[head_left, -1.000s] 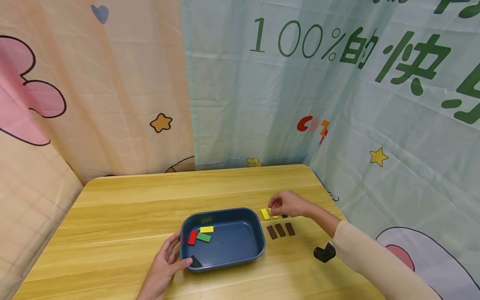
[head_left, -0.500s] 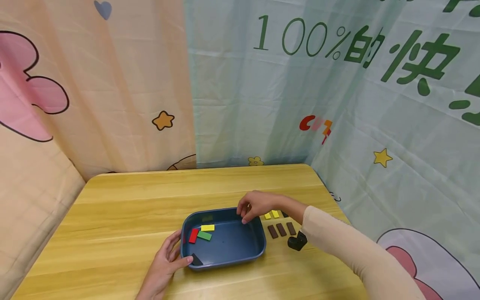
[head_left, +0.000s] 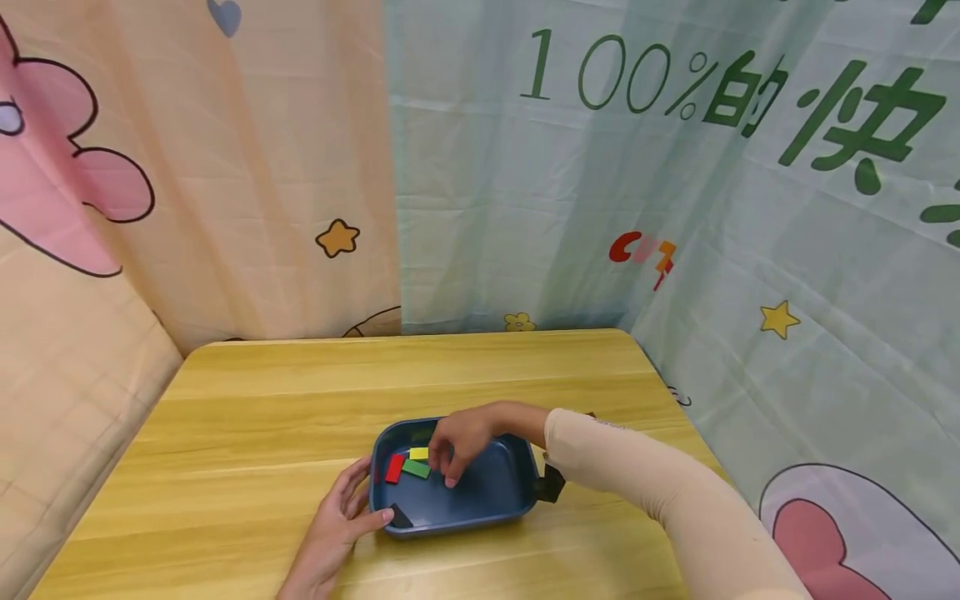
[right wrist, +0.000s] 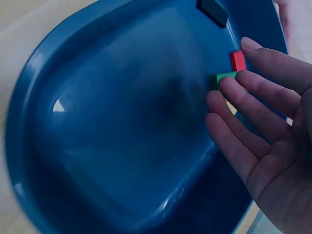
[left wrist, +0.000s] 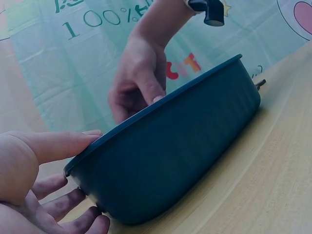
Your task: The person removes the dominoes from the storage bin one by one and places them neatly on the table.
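My left hand (head_left: 337, 525) grips the near-left corner of a blue plastic tub (head_left: 487, 496), its thumb over the rim and its fingers against the outer wall. Inside the tub's left part lie a red block (head_left: 394, 468), a green block (head_left: 417, 469) and a yellow block (head_left: 418, 453), close together. A black block (head_left: 402, 518) lies in the corner by the left thumb. Over the tub hangs my right hand (head_left: 461, 442), fingers loosely bent, just right of the yellow block. In the right wrist view its fingers hold nothing and partly cover the small blocks.
The tub stands on a wood-grain table (head_left: 247, 433). A beige sleeve (head_left: 615, 458) with a black wrist device (head_left: 551, 483) crosses the table's right side. A dark piece (left wrist: 261, 84) shows beyond the tub. Printed curtains (head_left: 487, 208) hang behind.
The right hand has moved left from the yellow blocks on the table, over the tub's rim and down into it. Its sleeve now hides the table blocks. The left hand keeps its grip.
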Demonstrator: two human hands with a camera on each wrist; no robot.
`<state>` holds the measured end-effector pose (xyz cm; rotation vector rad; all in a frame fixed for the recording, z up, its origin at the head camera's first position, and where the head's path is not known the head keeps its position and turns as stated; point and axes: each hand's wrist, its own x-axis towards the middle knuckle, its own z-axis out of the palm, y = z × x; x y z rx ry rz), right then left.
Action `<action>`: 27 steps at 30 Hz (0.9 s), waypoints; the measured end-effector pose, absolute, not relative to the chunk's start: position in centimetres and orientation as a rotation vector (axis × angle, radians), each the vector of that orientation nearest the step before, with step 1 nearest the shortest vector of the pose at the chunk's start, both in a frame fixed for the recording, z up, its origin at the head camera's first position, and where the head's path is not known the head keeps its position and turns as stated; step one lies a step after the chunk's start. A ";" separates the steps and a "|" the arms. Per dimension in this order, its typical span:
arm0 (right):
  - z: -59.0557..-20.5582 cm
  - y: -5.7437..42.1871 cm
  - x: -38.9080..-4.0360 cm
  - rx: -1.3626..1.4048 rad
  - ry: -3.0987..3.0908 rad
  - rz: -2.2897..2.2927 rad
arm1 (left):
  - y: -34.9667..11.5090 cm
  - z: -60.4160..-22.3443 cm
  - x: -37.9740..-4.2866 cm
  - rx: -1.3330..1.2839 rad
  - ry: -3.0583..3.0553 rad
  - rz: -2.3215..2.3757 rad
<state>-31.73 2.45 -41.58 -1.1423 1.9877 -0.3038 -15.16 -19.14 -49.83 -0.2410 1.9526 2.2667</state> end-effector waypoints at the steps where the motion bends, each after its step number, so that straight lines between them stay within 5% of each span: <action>1: -41.8 2.0 -31.6 -1.153 1.979 -0.302 | -19.1 -49.8 -15.2 -0.240 1.952 2.267; 27: -45.4 -4.8 -29.3 -1.556 1.973 -0.124 | -19.4 -49.9 -14.8 -0.145 1.954 2.284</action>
